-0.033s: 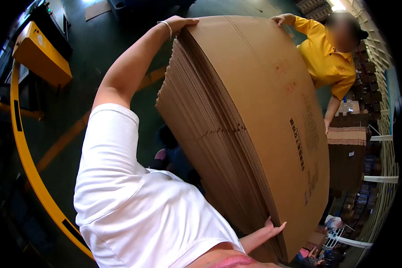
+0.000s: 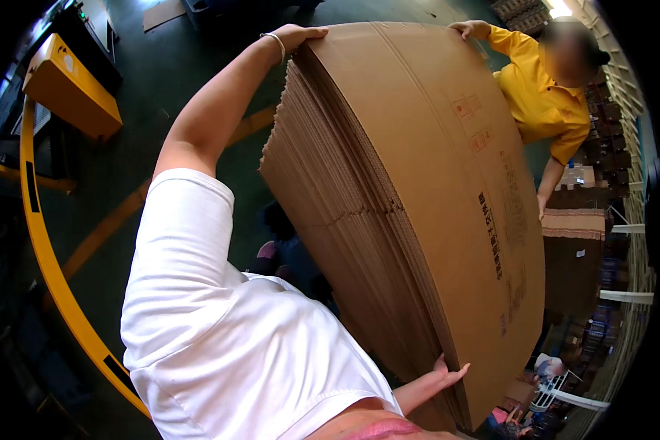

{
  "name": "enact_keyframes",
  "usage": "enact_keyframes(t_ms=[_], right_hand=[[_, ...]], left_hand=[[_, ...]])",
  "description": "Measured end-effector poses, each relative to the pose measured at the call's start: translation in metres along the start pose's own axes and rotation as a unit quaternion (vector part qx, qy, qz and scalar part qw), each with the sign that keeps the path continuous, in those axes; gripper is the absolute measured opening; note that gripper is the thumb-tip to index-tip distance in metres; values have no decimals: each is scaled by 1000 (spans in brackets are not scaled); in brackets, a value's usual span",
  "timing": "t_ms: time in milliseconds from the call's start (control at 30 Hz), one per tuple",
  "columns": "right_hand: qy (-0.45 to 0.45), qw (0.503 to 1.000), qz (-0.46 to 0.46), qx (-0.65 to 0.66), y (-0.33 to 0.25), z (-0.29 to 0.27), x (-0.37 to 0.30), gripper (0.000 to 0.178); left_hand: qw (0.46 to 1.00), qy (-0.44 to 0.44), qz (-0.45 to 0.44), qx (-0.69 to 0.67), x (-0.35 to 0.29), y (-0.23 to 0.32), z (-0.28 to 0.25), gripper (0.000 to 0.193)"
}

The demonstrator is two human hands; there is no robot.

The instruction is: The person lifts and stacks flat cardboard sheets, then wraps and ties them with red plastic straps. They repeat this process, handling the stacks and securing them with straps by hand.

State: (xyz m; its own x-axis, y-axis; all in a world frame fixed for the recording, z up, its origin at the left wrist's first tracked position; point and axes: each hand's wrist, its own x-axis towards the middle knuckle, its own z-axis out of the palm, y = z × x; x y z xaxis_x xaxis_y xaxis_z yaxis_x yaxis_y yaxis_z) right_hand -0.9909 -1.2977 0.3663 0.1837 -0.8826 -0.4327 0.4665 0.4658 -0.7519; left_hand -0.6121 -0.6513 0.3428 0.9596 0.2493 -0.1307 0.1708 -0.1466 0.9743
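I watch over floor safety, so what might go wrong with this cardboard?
The right hand sits open at the near edge of the cardboard stack, so that side might slip. The stack looks uneven along its layers, so sheets could shift or fan out. The co-worker in yellow holds the opposite side; if that person and the left hand move unevenly, the top sheet may bend.

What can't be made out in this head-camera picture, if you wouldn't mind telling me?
Head view: the far face of the cardboard stack, hidden by the stack itself.
Head view: the palm of the left hand, hidden by the hand's own back.
Head view: the face of the co-worker in yellow, blurred; the legs, hidden by the stack.
Head view: the distant blue goods at right, too small to identify.
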Motion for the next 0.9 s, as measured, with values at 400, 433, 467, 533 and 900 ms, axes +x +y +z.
enact_keyframes(t_ms=[400, 433, 467, 533, 900], right_hand=[[-24, 999, 5, 36, 6, -2, 6, 57], [-26, 999, 9, 40, 5, -6, 12, 56], [-27, 999, 13, 45, 6, -10, 17, 56], [-11, 999, -6, 32, 10, -10, 17, 54], [52, 972, -127, -193, -9, -32, 6, 51]], left_hand=[[994, 61, 19, 85, 5, -6, -6, 50], [993, 70, 23, 95, 7, -9, -5, 53], [991, 80, 28, 106, 11, -18, -4, 56], [992, 88, 30, 86, 8, -12, -4, 59], [984, -78, 137, 84, 12, -3, -35, 48]])
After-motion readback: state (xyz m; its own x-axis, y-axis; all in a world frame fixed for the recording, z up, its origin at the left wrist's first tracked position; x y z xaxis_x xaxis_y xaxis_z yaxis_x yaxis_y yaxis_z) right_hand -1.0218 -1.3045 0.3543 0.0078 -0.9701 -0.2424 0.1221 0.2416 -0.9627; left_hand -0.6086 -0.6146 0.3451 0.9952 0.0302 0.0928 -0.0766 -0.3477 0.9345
